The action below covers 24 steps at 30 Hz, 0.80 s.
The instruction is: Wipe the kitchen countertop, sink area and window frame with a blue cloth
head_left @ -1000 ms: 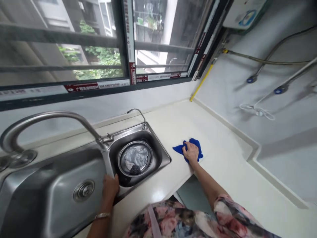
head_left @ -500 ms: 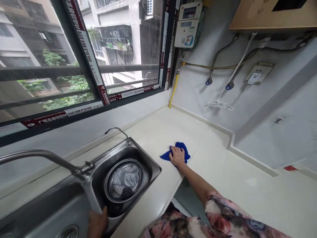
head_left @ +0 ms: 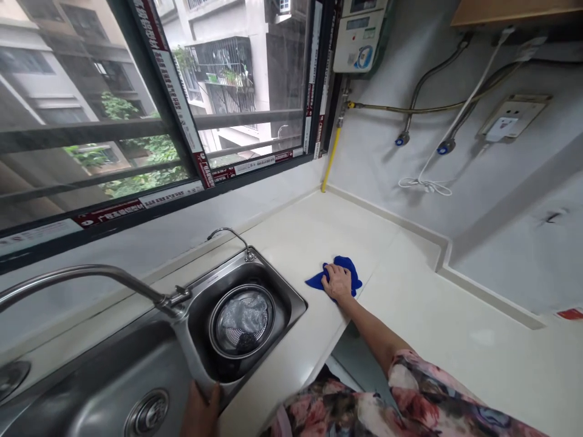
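Observation:
A crumpled blue cloth (head_left: 348,267) lies on the pale countertop, right of the sink. My right hand (head_left: 337,283) is on top of it, fingers curled over the fabric and pressing it to the surface. At the bottom of the view, my left hand (head_left: 200,413) holds the front end of the sink divider (head_left: 194,358), thumb on one side and fingers on the other; the rest of that hand is cut off or dark. In the right basin of the steel sink (head_left: 298,305) sits a round perforated colander (head_left: 214,340) with a clear crinkled plastic bag (head_left: 246,312) in it.
A large curved faucet (head_left: 104,270) reaches over the left basin, which has a drain strainer (head_left: 150,413). A slim tap (head_left: 228,230) stands behind the right basin. A yellow gas pipe (head_left: 332,158) and a coiled white cord (head_left: 426,185) hang at the corner wall.
The camera has turned, so the whole scene sits farther right and more of the left basin shows. My right hand and the cloth stay at about the same spot on the counter.

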Each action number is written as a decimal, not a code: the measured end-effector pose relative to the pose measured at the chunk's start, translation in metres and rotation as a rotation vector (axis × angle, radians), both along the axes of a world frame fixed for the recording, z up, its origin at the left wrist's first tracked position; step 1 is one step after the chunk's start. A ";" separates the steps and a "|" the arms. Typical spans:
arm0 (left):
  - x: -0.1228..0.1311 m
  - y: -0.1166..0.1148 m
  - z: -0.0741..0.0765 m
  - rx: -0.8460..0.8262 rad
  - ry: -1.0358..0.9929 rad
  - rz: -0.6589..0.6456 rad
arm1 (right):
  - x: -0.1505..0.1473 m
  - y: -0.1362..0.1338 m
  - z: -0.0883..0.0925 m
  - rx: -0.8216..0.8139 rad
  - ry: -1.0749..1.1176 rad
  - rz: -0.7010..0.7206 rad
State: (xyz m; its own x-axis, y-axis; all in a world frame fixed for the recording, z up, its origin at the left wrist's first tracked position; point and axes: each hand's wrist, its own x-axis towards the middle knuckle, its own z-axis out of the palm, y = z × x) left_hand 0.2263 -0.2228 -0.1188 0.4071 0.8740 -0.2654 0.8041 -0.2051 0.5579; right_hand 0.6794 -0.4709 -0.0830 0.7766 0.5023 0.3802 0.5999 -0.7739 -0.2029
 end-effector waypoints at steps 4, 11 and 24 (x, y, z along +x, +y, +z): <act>0.001 -0.009 0.002 -0.022 -0.040 0.031 | 0.002 -0.002 -0.003 -0.010 -0.022 0.004; 0.004 -0.012 -0.009 0.064 -0.211 0.119 | -0.001 -0.019 -0.010 0.078 0.014 0.144; 0.049 -0.073 0.016 -0.427 -0.859 0.187 | -0.099 0.040 0.063 1.145 1.388 0.138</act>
State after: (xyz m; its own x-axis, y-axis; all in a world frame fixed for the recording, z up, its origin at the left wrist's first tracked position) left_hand 0.2750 -0.2958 -0.1025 0.4739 0.8437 -0.2523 0.0877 0.2399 0.9668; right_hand 0.5806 -0.4312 -0.0204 0.7766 0.5674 -0.2738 -0.4134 0.1311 -0.9011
